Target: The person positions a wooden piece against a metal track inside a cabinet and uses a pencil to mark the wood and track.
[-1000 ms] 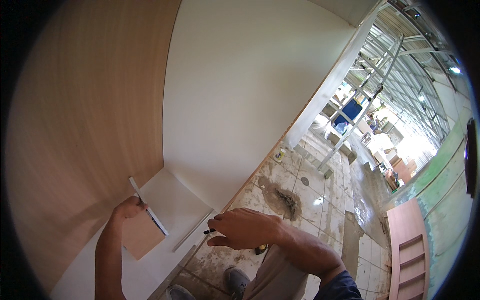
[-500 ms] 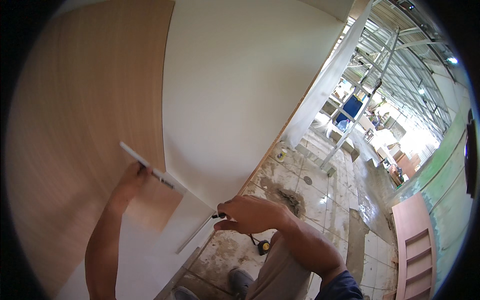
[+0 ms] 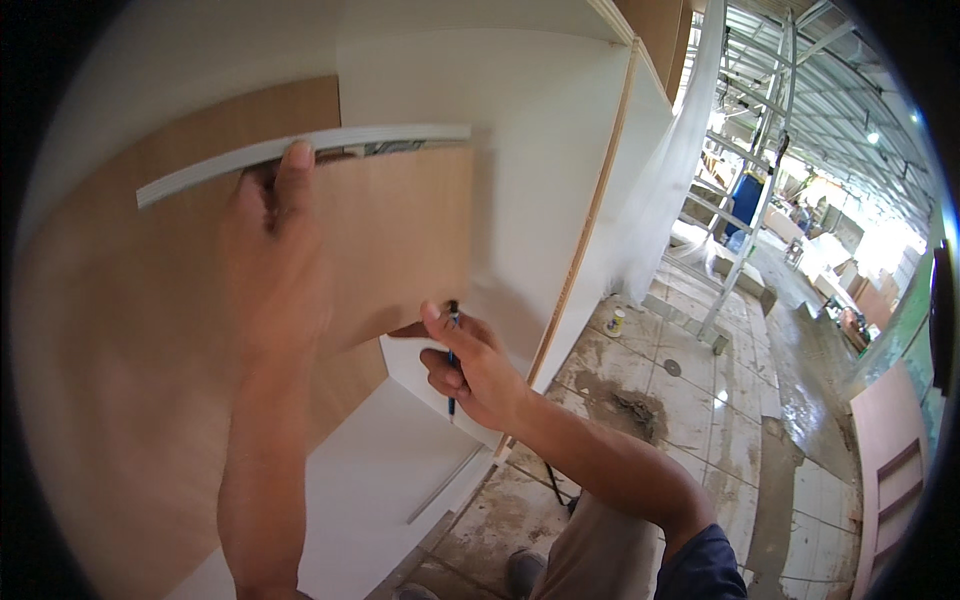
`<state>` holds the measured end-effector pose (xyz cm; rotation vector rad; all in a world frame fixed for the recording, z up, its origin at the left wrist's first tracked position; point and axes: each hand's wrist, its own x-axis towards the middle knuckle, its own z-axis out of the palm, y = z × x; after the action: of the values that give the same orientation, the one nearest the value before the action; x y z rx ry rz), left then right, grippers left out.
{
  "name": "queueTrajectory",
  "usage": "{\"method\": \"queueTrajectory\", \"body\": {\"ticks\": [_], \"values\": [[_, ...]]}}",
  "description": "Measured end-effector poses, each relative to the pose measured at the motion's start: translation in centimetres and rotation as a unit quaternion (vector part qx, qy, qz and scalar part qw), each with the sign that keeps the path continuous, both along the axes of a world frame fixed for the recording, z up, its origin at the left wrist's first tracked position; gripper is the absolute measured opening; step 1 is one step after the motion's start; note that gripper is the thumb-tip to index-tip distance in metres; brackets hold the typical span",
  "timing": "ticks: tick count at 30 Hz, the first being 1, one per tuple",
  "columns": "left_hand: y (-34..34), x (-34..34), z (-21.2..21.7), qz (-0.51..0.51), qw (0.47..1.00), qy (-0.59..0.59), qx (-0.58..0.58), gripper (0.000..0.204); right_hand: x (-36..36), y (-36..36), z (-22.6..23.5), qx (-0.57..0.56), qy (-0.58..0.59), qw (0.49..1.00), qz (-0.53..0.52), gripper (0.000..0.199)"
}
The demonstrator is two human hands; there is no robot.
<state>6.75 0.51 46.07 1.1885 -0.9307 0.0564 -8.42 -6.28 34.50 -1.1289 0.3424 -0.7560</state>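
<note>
Raised in front of me is a wood-grain panel with a white strip along its upper edge. A dark gap shows between strip and panel. My left hand grips that upper edge, thumb over the white strip, its fingers partly behind. At the panel's lower right corner is my right hand, closed around a slim dark pen held nearly upright. Its thumb and index finger are at the panel's lower edge; whether they grip it is unclear. A larger wood-grain board stands behind my left arm.
A white cabinet interior surrounds the panel, its raw front edge running down beside my right hand. A thin strip lies on the white base. Farther right stand a metal ladder and a slatted pinkish panel on stained tiles.
My left hand has lifted the panel and turned its wood-grain face toward me. My right hand, with the pen, has moved up to the panel's lower corner. The view has shifted left.
</note>
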Motion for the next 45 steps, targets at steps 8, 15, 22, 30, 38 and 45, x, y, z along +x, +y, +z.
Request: {"method": "queueTrajectory", "body": {"ticks": [8,15,22,30,38,45], "values": [[-0.9,-4.5,5.6,0.051,0.993,-0.073,-0.081,0.053,2.2,-1.3,5.4,0.025,-0.243,0.970,-0.009,0.038],[-1.0,-7.4,6.9,0.062,0.977,-0.129,-0.158,0.051,1.2,-1.0,6.5,0.042,-0.276,0.960,-0.032,0.039],[-1.7,-9.0,7.0,0.052,0.983,-0.124,-0.122,0.048,0.1,-2.1,6.1,0.044,-0.298,0.953,-0.034,0.039],[-3.3,-10.7,6.9,-0.031,0.947,-0.125,-0.293,0.027,-0.1,-2.1,6.8,0.056,-0.296,0.953,-0.044,0.035],[-4.2,-10.3,6.7,0.000,0.944,-0.128,-0.303,0.027,-0.3,-2.1,6.6,0.058,-0.308,0.948,-0.047,0.031],[-3.8,-9.7,6.4,-0.043,0.947,-0.119,-0.296,0.025,-0.5,-2.1,6.2,0.049,-0.298,0.952,-0.055,0.031]]}}
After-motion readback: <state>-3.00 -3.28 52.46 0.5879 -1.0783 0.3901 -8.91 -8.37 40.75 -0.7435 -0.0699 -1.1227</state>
